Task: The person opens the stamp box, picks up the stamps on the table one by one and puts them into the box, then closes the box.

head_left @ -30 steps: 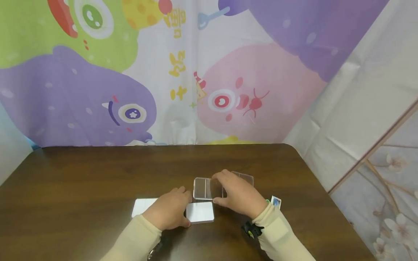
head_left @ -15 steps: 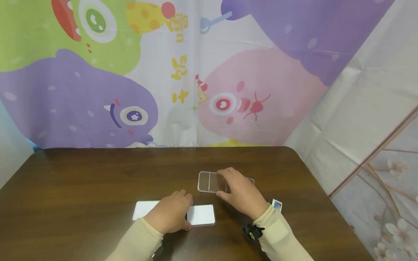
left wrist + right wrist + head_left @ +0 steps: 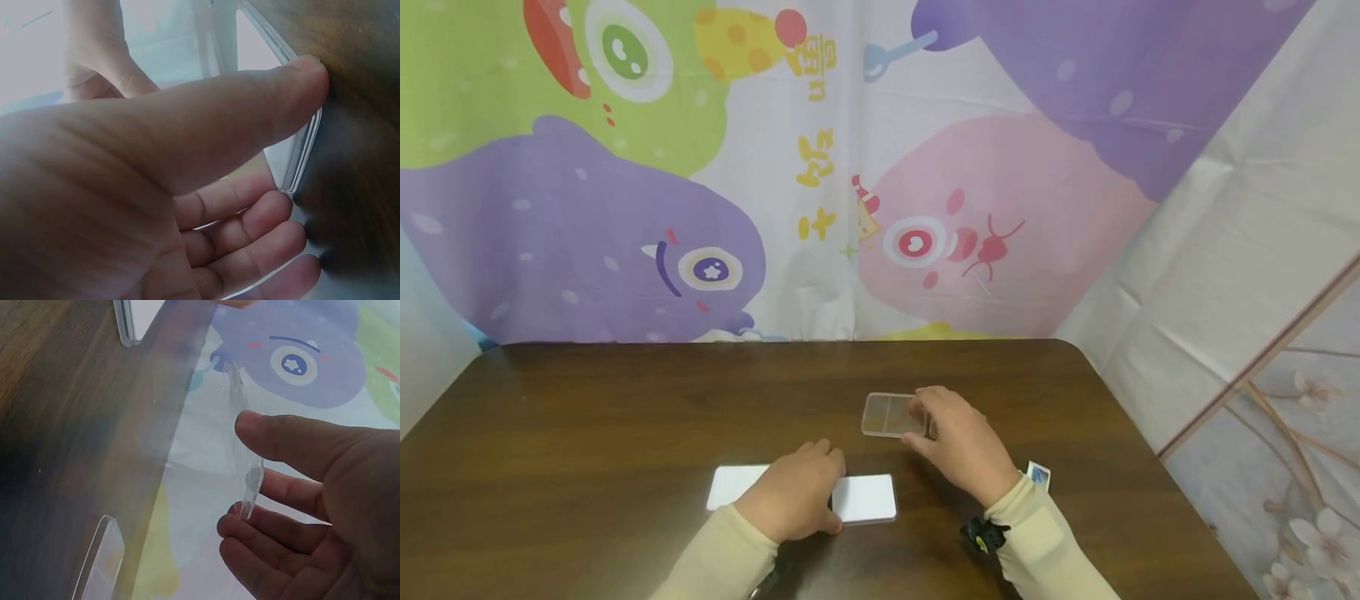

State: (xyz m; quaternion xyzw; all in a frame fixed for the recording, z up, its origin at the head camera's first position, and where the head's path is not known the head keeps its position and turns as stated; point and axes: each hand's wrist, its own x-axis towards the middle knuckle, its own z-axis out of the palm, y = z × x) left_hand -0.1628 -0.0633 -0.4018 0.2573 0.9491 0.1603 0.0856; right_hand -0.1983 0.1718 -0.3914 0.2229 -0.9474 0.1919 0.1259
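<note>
My left hand (image 3: pixel 793 492) pinches the left end of a flat, white-topped rectangular case (image 3: pixel 867 498) on the table, thumb at its near edge and fingers at the far side. In the left wrist view, the thumb lies along the case's clear, layered edge (image 3: pixel 306 153). A similar white-topped case (image 3: pixel 736 485) lies to the left, partly hidden by this hand. My right hand (image 3: pixel 966 442) holds a clear plastic lid (image 3: pixel 883 415) raised above the table, between thumb and fingertips. In the right wrist view the lid (image 3: pixel 236 425) is seen edge-on.
Another clear plastic piece (image 3: pixel 103 559) lies on the table in the right wrist view. A small card with a blue picture (image 3: pixel 1039 475) shows beside the right sleeve. The brown wooden table (image 3: pixel 625 400) meets a cartoon-printed curtain (image 3: pixel 820 283) at the back.
The right hand has lifted the clear lid away from the near case, moving it slightly back and right. The left hand keeps its grip on the white-topped case.
</note>
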